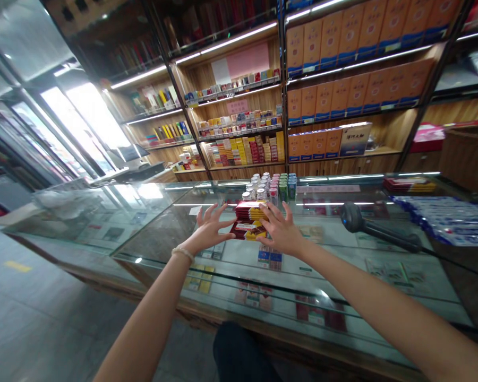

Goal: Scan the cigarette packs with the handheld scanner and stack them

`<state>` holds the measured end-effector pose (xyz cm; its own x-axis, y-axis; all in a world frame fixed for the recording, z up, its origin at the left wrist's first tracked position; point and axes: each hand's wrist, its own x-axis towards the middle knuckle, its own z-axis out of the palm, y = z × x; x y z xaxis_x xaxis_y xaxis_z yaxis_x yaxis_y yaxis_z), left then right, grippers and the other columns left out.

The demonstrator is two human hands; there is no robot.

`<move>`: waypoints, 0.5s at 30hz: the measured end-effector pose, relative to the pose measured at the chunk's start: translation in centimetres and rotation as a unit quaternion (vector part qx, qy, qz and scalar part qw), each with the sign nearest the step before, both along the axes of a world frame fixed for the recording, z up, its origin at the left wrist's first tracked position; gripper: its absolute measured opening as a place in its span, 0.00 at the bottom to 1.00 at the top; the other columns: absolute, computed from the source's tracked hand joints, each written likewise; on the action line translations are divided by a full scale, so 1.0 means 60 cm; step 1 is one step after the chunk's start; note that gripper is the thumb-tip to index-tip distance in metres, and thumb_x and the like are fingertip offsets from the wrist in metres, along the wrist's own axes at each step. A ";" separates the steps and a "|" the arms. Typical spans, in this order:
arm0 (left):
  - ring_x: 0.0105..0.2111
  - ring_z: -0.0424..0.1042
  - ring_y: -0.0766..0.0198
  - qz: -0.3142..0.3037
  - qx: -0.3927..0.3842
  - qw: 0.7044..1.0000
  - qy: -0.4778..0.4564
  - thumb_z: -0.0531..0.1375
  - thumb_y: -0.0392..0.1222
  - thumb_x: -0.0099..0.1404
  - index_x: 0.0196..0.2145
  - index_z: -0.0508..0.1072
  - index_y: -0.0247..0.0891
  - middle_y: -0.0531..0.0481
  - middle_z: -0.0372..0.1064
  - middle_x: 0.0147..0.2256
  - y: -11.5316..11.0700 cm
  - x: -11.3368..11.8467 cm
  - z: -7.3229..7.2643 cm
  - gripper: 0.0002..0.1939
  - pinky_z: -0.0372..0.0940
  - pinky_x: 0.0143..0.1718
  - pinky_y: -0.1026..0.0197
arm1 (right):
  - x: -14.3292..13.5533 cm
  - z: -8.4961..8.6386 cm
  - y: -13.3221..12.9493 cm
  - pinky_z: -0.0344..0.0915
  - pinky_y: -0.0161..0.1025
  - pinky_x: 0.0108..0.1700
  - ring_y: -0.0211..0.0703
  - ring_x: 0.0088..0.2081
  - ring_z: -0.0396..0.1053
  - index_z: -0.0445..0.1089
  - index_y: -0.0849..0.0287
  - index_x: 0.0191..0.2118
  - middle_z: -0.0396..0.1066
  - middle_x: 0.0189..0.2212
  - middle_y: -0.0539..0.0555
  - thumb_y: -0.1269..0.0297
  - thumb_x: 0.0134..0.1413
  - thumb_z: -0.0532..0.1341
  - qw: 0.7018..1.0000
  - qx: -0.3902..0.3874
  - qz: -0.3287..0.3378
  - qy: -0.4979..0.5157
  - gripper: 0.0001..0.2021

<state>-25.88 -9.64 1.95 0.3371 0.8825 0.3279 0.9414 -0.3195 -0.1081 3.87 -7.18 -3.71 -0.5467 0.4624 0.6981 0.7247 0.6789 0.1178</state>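
Observation:
A stack of red and yellow chocolate bars (pixel 248 230) lies on the glass counter (pixel 326 223) in front of me. At the left end of the stack is my left hand (pixel 212 228), its fingers spread and its thumb near the wrappers. My right hand (pixel 279 228) is at the other end, fingers apart, with fingertips at or on the yellow ends of the bars. The hands frame the stack from both sides; whether they press on it I cannot tell. Just behind stand several rows of small bottles and tubes (pixel 269 185) in white, pink, green and blue.
A black handheld scanner (pixel 378 231) with a cable lies to the right. Beside it are blue-and-white packets (pixel 446 217) and more red-yellow bars (pixel 409 184). Boxed goods fill the wall shelves (pixel 239 127). The counter's front glass edge (pixel 223 276) runs before me.

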 end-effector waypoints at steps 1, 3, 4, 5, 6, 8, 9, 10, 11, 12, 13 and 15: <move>0.73 0.45 0.38 0.002 0.001 1.000 -0.001 0.67 0.62 0.64 0.57 0.78 0.65 0.51 0.54 0.73 0.000 -0.001 -0.001 0.23 0.27 0.72 0.32 | -0.001 -0.001 0.000 0.17 0.60 0.74 0.59 0.73 0.48 0.77 0.59 0.56 0.57 0.73 0.64 0.44 0.64 0.62 1.000 -0.001 -0.002 0.003 0.26; 0.73 0.45 0.38 0.005 0.007 1.000 -0.006 0.67 0.61 0.64 0.55 0.79 0.63 0.50 0.54 0.73 0.001 -0.002 -0.004 0.22 0.27 0.71 0.31 | -0.002 -0.001 0.000 0.16 0.60 0.73 0.59 0.73 0.48 0.79 0.57 0.51 0.57 0.73 0.63 0.44 0.64 0.63 1.000 0.000 -0.004 0.010 0.23; 0.73 0.45 0.38 0.006 0.012 1.000 -0.009 0.67 0.61 0.65 0.55 0.79 0.63 0.49 0.54 0.73 0.001 -0.001 -0.005 0.21 0.27 0.71 0.31 | -0.003 -0.001 -0.001 0.15 0.60 0.73 0.59 0.73 0.48 0.80 0.56 0.50 0.57 0.73 0.63 0.44 0.64 0.63 1.000 0.001 -0.005 0.015 0.22; 0.73 0.44 0.38 0.008 0.016 1.000 -0.012 0.67 0.60 0.65 0.54 0.80 0.62 0.49 0.54 0.73 0.001 0.000 -0.005 0.21 0.26 0.71 0.30 | -0.004 0.000 -0.001 0.15 0.60 0.73 0.58 0.73 0.49 0.80 0.56 0.48 0.58 0.72 0.62 0.45 0.63 0.64 1.000 0.002 -0.006 0.019 0.20; 0.74 0.44 0.38 0.009 0.018 1.000 -0.015 0.67 0.60 0.65 0.54 0.80 0.62 0.49 0.54 0.73 0.002 0.002 -0.005 0.20 0.26 0.71 0.30 | -0.004 0.000 -0.001 0.16 0.60 0.73 0.58 0.73 0.49 0.80 0.55 0.47 0.58 0.72 0.62 0.45 0.63 0.64 1.000 0.002 -0.008 0.024 0.19; 0.74 0.43 0.39 0.016 0.015 1.000 -0.021 0.68 0.59 0.65 0.54 0.80 0.62 0.48 0.55 0.73 0.002 0.006 -0.003 0.20 0.27 0.70 0.29 | -0.005 0.002 -0.002 0.18 0.61 0.73 0.59 0.72 0.50 0.80 0.55 0.47 0.59 0.72 0.62 0.46 0.63 0.65 0.999 0.002 -0.013 0.031 0.18; 0.74 0.43 0.38 0.020 0.013 0.999 -0.024 0.68 0.58 0.65 0.54 0.80 0.62 0.48 0.55 0.73 0.002 0.009 -0.001 0.20 0.28 0.70 0.29 | -0.006 0.003 -0.002 0.19 0.61 0.73 0.59 0.72 0.51 0.80 0.55 0.46 0.59 0.72 0.63 0.47 0.64 0.65 0.999 0.001 -0.016 0.033 0.18; 0.74 0.43 0.38 0.024 0.011 0.999 -0.026 0.68 0.58 0.64 0.53 0.81 0.61 0.48 0.56 0.72 0.002 0.012 0.000 0.20 0.28 0.70 0.28 | -0.006 0.003 -0.002 0.21 0.62 0.73 0.59 0.72 0.51 0.80 0.55 0.47 0.59 0.72 0.63 0.47 0.64 0.64 0.999 0.000 -0.019 0.034 0.18; 0.74 0.44 0.38 0.028 0.011 0.999 -0.027 0.68 0.58 0.64 0.53 0.81 0.61 0.48 0.56 0.72 0.002 0.014 0.002 0.19 0.28 0.70 0.28 | -0.007 0.003 -0.003 0.22 0.62 0.73 0.59 0.72 0.51 0.80 0.56 0.47 0.59 0.71 0.64 0.47 0.64 0.64 0.999 -0.002 -0.020 0.034 0.18; 0.74 0.44 0.38 0.030 0.011 0.999 -0.029 0.69 0.58 0.64 0.53 0.81 0.60 0.47 0.57 0.72 0.002 0.016 0.003 0.19 0.29 0.71 0.28 | -0.007 0.004 -0.003 0.23 0.63 0.73 0.60 0.72 0.51 0.80 0.56 0.47 0.59 0.71 0.64 0.47 0.64 0.64 0.999 -0.005 -0.020 0.033 0.18; 0.74 0.44 0.38 0.032 0.012 0.999 -0.030 0.69 0.57 0.63 0.52 0.82 0.60 0.47 0.57 0.72 0.001 0.018 0.003 0.19 0.29 0.71 0.28 | -0.007 0.004 -0.003 0.25 0.63 0.73 0.60 0.72 0.51 0.80 0.56 0.48 0.59 0.71 0.64 0.47 0.65 0.64 0.999 -0.010 -0.020 0.032 0.19; 0.74 0.45 0.38 0.036 0.011 0.999 -0.033 0.69 0.57 0.63 0.52 0.82 0.58 0.47 0.57 0.72 0.000 0.020 0.003 0.20 0.30 0.71 0.28 | -0.006 0.004 -0.004 0.26 0.63 0.73 0.60 0.72 0.51 0.80 0.56 0.48 0.60 0.71 0.65 0.46 0.65 0.63 0.999 -0.022 -0.019 0.031 0.19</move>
